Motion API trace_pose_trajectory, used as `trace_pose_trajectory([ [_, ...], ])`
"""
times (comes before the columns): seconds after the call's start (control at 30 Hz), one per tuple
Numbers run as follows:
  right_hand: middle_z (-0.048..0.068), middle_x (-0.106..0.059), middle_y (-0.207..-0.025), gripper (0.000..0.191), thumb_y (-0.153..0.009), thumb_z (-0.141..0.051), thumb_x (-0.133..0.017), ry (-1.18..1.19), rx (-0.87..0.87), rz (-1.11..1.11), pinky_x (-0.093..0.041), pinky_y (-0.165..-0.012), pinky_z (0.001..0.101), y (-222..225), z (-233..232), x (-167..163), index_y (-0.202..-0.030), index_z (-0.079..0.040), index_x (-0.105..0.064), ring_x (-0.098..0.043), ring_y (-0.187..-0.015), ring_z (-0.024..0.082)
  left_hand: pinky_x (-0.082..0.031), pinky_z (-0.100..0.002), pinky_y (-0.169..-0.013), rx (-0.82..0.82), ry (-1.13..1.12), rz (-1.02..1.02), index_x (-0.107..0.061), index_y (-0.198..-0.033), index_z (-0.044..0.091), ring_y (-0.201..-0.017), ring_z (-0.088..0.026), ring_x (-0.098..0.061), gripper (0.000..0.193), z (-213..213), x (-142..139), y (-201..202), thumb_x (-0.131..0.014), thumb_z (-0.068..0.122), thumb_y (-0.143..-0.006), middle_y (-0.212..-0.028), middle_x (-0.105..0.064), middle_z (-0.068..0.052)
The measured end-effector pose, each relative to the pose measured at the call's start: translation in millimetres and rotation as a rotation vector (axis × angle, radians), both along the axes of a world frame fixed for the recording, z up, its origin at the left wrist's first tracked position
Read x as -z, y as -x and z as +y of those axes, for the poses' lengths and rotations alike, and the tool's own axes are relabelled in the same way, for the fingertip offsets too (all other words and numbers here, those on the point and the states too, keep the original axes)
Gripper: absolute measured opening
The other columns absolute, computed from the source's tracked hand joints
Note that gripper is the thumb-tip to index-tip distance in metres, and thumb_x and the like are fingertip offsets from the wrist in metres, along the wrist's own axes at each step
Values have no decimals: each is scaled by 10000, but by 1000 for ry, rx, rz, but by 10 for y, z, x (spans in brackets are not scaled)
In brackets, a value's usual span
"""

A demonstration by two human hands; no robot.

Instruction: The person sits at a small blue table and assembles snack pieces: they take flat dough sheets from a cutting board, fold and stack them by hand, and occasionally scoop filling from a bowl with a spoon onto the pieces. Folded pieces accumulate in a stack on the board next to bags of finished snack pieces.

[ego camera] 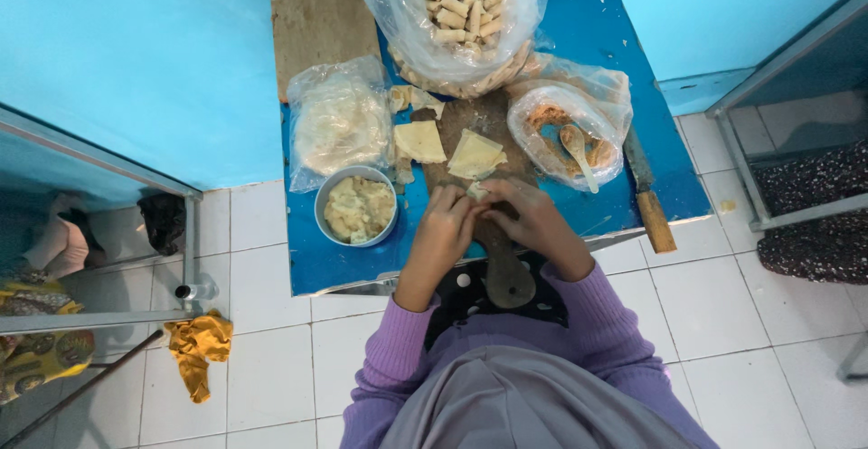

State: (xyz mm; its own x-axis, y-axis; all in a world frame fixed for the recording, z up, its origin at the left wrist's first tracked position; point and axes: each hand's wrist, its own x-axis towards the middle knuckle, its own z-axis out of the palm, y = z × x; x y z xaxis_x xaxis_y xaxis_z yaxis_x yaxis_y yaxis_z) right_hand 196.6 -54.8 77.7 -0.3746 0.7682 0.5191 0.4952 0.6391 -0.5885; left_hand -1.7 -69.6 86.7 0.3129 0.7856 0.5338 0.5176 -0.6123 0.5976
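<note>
My left hand (442,232) and my right hand (532,217) meet over a wooden paddle board (495,259) on a low blue table (334,264). Both pinch a small pale pastry roll (477,192) between the fingertips. Just beyond the hands lie two folded pastry sheets, the nearer pastry sheet (476,154) to the right and a second pastry sheet (419,141) to the left. A round bowl of pale filling (357,206) stands left of my left hand.
A clear bag of finished rolls (461,15) sits at the table's far side. A bag of wrappers (336,122) lies left, a bagged bowl of orange filling with a spoon (570,137) right. A knife (647,198) lies along the right edge. A yellow cloth (199,345) is on the tiled floor.
</note>
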Motion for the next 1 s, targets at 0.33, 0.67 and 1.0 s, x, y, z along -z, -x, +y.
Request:
trace_pose_trajectory([
  [0.33, 42, -765, -927, 445, -863, -33, -751, 299, 59, 82, -601, -735, 351, 38, 140, 58, -1273, -131, -609, -776, -895, 227, -495, -443, -792, -6, 92, -77, -700, -955, 20, -922, -368, -602, 89, 133, 136, 2, -729, 9, -872, -937, -630, -154],
  [0.67, 75, -634, -955, 465, -793, -99, -787, -155, 150, -72, -447, -847, 439, 113, 41, 67, -1239, -107, -652, -586, -934, 304, -499, -461, -806, -91, 84, -127, -687, -931, -4, -942, -392, -607, 87, 234, 258, -57, -680, -21, -846, -945, -637, -185],
  [1.0, 12, -687, -919, 426, -914, -102, -732, -309, 220, -189, -411, -871, 410, 185, 74, 57, -1335, -147, -687, -603, -918, 209, -488, -479, -822, -180, 45, -23, -687, -960, -3, -945, -406, -588, 96, 206, 195, -75, -662, -5, -867, -952, -625, -193],
])
